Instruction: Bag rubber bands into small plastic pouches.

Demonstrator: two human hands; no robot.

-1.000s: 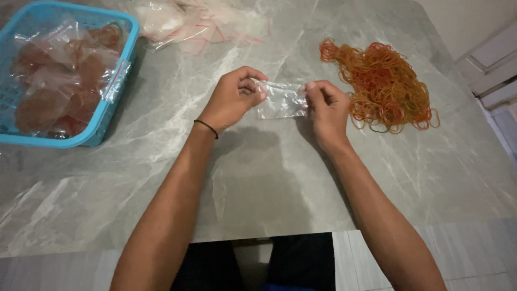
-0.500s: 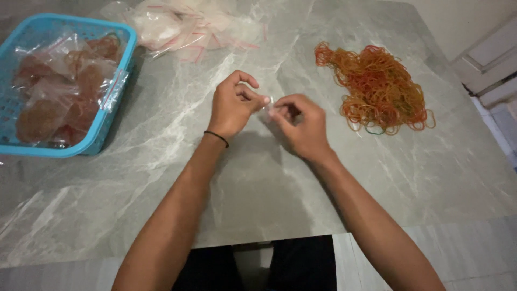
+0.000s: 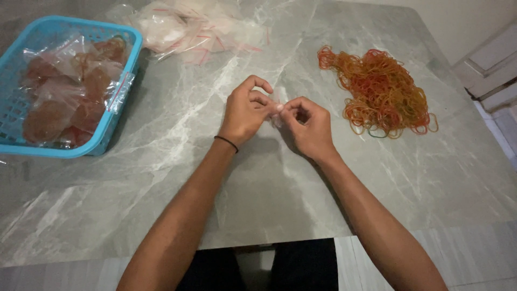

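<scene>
Both hands meet over the grey marble table point(image 3: 161, 215). The left hand point(image 3: 245, 113) and right hand point(image 3: 307, 126) pinch a small clear plastic bag point(image 3: 278, 112) (mostly hidden) between closed fingertips. Filled bags sit in the blue plastic basket point(image 3: 126, 81) left of the hands; a heap of orange rubber bands point(image 3: 382, 89) waits to the right.

Both hands meet at the middle of the worktop point(image 3: 161, 178), the left hand point(image 3: 245, 116) touching the right hand point(image 3: 309, 126). A basket point(image 3: 116, 132) of filled bags lies far left of them, a rubber-band heap point(image 3: 385, 89) right, empty bags point(image 3: 188, 27) beyond.

Dim warm light, soft shadows, slight blur throughout.
</scene>
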